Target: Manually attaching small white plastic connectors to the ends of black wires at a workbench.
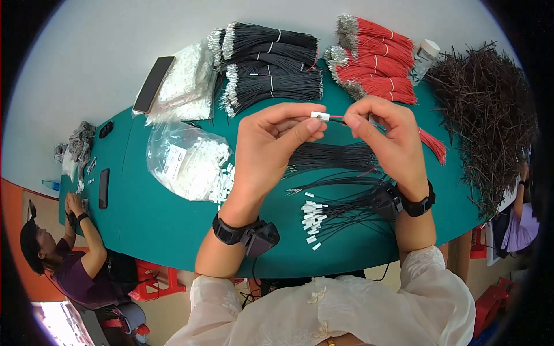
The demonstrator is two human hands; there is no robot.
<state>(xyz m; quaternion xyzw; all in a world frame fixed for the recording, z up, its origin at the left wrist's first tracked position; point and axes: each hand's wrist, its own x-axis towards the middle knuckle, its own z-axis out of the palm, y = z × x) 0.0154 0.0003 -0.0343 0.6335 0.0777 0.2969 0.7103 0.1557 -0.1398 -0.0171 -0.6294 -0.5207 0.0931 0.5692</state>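
Note:
Above the middle of the green table, my left hand (261,147) pinches a small white connector housing (319,116) between thumb and fingers. A red wire (336,117) with a dark one beside it runs from the housing into the closed fingertips of my right hand (397,141). Whether the wires are fully seated in the housing I cannot tell. Below my hands lies a loose bundle of black wires (334,155). Nearer to me, several black wires with white housings (313,219) on their ends are gathered in a pile.
An open plastic bag of white housings (193,173) spills at left. Behind it, a phone (154,84) rests on more bags. Tied black wires (271,57) and red wires (381,60) line the back, beside a jar (426,55). A dark tangled heap (485,115) fills the right. Another person (69,254) sits left.

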